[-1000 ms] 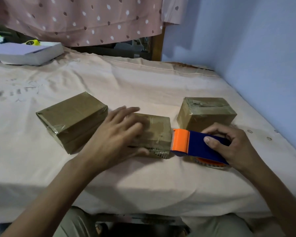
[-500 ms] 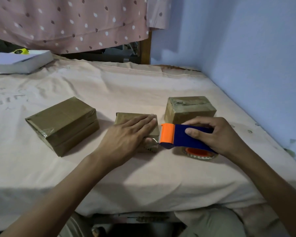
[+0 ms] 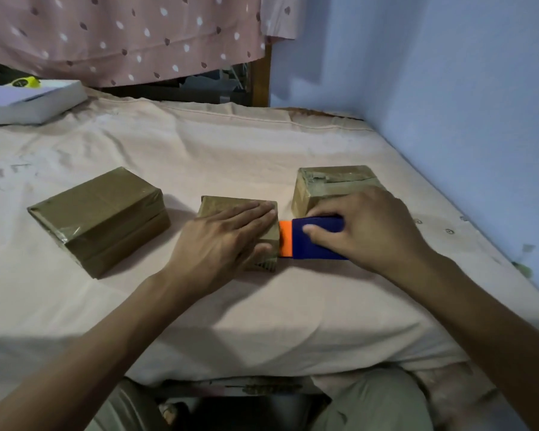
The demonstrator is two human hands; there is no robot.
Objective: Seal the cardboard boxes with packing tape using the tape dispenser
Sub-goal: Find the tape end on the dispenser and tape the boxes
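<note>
— Where do we see the tape dispenser (image 3: 311,237)?
— At centre frame, its orange end touching the middle box (image 3: 263,209). Our right hand (image 3: 367,228) grips it.
— And our left hand (image 3: 221,241)?
— It lies flat on that box, fingers straight. Two more boxes, left box (image 3: 100,219) and right box (image 3: 330,181), lie on the bed (image 3: 262,306).

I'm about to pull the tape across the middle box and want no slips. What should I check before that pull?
1. Left hand lies flat on the middle box, steadying it: ok.
2. Right hand grips the tape dispenser: ok.
3. Dispenser's orange end meets the box's right side: ok.
4. Tape stuck to the box: cannot tell, the contact is hidden.
5. Left fingers lie on the box top, where the tape may run: not ok.
6. Left box and right box stand apart from the middle one: ok.
</note>
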